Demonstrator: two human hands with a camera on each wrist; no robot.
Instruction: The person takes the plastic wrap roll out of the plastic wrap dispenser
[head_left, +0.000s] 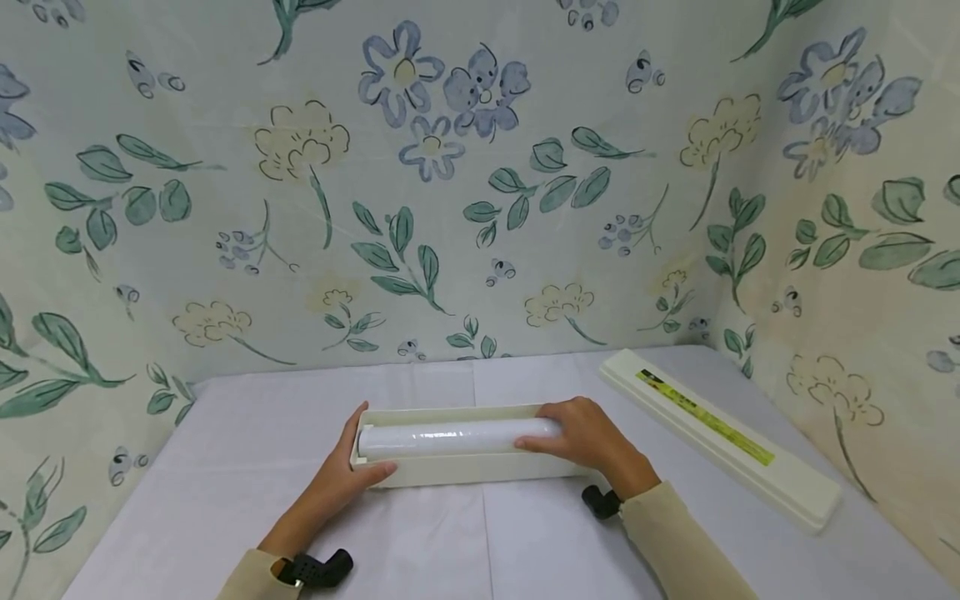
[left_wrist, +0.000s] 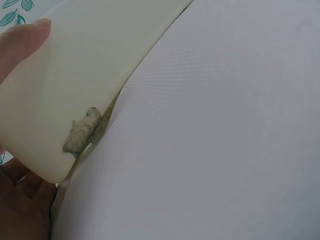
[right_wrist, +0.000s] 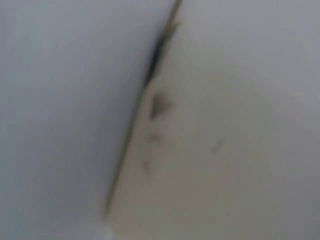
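A long off-white box [head_left: 480,472] lies on the white cloth, its top side uncovered. Inside it rests a shiny white roll of plastic wrap [head_left: 450,436]. My left hand [head_left: 341,471] grips the box's left end, thumb over the front wall and fingers round the end. At the other end my right hand [head_left: 588,437] holds the roll, its thumb lying along the front of the roll and its fingers at the box's back rim; it hides that end. The left wrist view shows the box wall [left_wrist: 75,75] with a greyish patch [left_wrist: 82,132]. The right wrist view is blurred.
A long off-white lid [head_left: 787,492] with a yellow-green label [head_left: 705,417] lies slantwise to the right. White cloth [head_left: 420,542] covers the table. Floral-patterned hangings [head_left: 450,250] stand behind and at both sides.
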